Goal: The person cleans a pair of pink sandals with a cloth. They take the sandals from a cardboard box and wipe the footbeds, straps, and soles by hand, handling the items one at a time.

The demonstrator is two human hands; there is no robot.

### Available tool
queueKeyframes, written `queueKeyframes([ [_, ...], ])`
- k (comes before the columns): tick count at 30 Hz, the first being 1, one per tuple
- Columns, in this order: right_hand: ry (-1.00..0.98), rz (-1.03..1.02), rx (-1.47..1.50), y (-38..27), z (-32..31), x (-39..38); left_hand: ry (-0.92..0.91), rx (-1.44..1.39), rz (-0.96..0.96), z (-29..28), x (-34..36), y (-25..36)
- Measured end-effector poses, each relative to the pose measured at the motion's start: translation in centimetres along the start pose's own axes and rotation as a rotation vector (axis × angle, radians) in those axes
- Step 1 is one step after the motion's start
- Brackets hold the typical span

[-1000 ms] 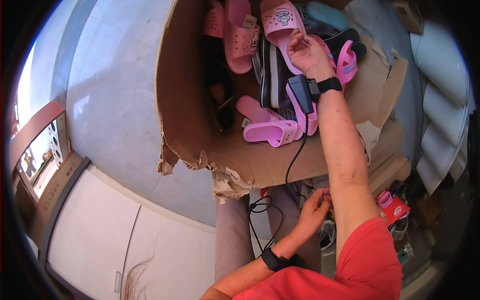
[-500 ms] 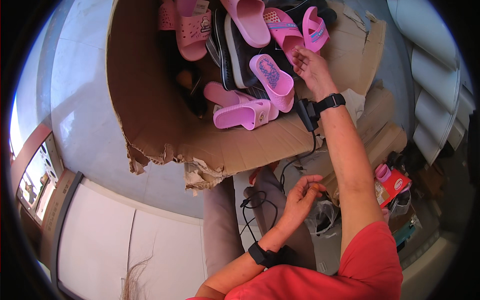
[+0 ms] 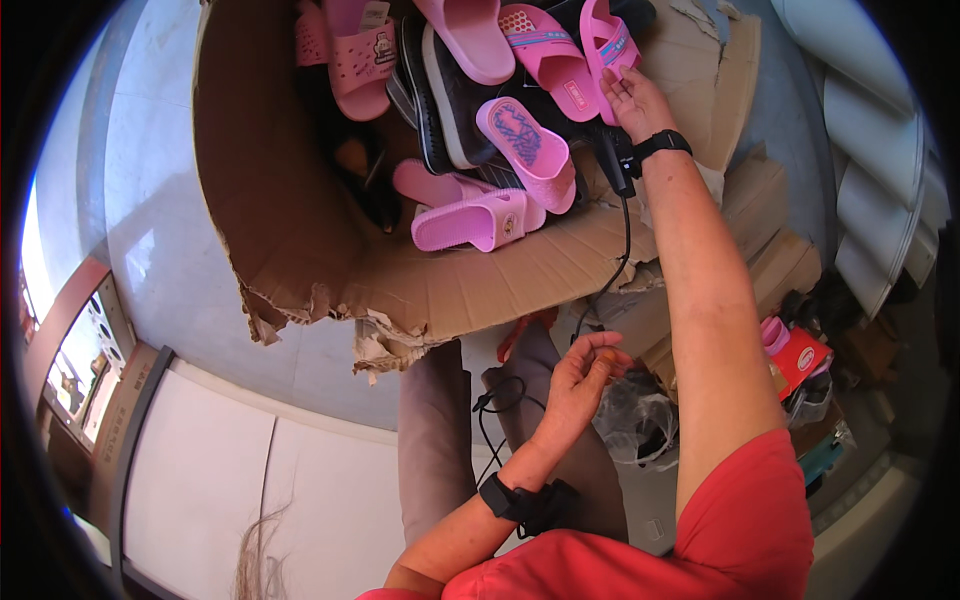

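Observation:
A pink cross-strap slipper (image 3: 603, 58) with a blue-and-white stripe is at the far right of the pile in a torn cardboard box (image 3: 450, 300). My right hand (image 3: 640, 104) grips its right edge near the heel, fingers curled over the sole; the thumb is partly hidden. Left of it lies a similar pink slipper (image 3: 560, 70). A pink slipper with a blue-patterned sole (image 3: 530, 150) is nearer me, with a lilac-pink slide (image 3: 470, 225) below it. My left hand (image 3: 575, 390) hovers above my knee, loosely curled with fingers apart, holding nothing visible.
Dark shoes (image 3: 455, 100) and perforated pink clogs (image 3: 362, 70) fill the box further left. A black cable (image 3: 628, 240) hangs from my right wrist device. A red box (image 3: 800, 360) and a clear plastic bag (image 3: 640, 420) lie at right; a white panel (image 3: 200, 460) is at left.
My right hand has moved slightly up and right, from the neighbouring slipper's heel to the far-right slipper, which now lies longer toward me. My left hand has shifted slightly left and up.

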State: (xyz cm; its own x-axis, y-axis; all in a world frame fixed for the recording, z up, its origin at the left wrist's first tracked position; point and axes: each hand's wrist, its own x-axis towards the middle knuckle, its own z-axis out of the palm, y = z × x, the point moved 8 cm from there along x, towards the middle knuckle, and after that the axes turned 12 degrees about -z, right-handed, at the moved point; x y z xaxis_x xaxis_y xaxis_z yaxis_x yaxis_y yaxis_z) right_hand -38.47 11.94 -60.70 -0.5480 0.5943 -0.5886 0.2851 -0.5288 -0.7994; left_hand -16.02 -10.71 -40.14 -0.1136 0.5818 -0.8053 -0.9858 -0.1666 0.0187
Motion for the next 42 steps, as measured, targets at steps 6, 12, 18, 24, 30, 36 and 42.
queueKeyframes([
  [6, -0.128, -0.064, -0.248, -3.5, 1.6, -5.1, 0.096, 0.008, -0.028, -1.1, -0.3, 0.6],
  [12, -0.666, -0.242, -0.588, -7.2, 3.9, -15.9, 0.224, -0.048, 0.25, -2.9, -1.6, 3.6],
  [18, -0.783, -0.183, -0.767, -7.6, -0.4, -22.1, 0.175, -0.236, 0.289, -4.6, -1.4, 3.2],
  [24, -0.916, -0.237, -0.753, -7.8, -1.2, -24.5, 0.207, -0.133, 0.213, -4.0, -0.9, 2.5],
  [30, -0.226, -1.083, -1.701, -13.5, -4.3, -20.3, 0.281, -0.106, 0.301, -5.1, -1.1, 3.0],
  [36, -0.271, -0.664, -1.373, -10.2, -10.8, -17.1, 0.296, 0.042, 0.431, -6.1, -2.9, 5.0],
  [42, -0.078, -0.676, -0.984, -17.5, -15.3, -25.3, 0.262, 0.049, 0.546, -3.6, -8.9, 4.8],
])
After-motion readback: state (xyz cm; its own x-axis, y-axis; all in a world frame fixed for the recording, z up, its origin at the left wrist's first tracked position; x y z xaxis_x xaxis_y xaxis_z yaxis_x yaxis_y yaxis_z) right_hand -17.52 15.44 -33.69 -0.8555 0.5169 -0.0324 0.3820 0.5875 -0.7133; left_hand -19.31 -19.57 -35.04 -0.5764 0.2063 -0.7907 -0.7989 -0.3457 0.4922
